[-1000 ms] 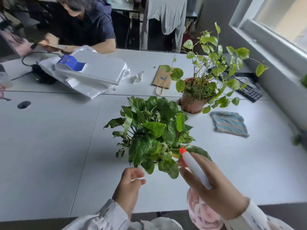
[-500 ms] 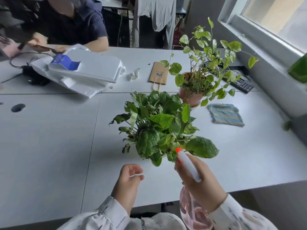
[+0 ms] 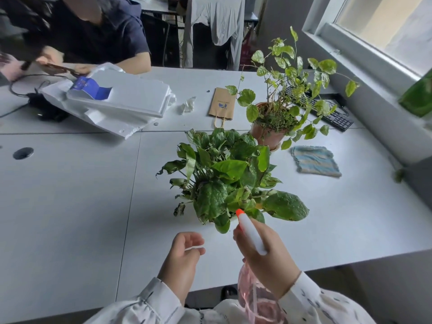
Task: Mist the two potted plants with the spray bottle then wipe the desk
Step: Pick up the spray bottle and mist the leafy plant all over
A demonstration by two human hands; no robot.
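Both hands barely moved: right hand [image 3: 268, 260] still grips the spray bottle [image 3: 251, 235] facing the pothos [image 3: 224, 178] ahead, left hand [image 3: 184, 256] loosely curled, empty, so misting continues.

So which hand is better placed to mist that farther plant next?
Right hand: it grips the spray bottle, nozzle pointing at the near plant, with the farther plant just beyond. The left hand is empty and loosely curled.

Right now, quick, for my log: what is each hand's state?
Left hand: open, fingers loosely curled, holding nothing.
Right hand: grips the spray bottle, nozzle toward the near plant.
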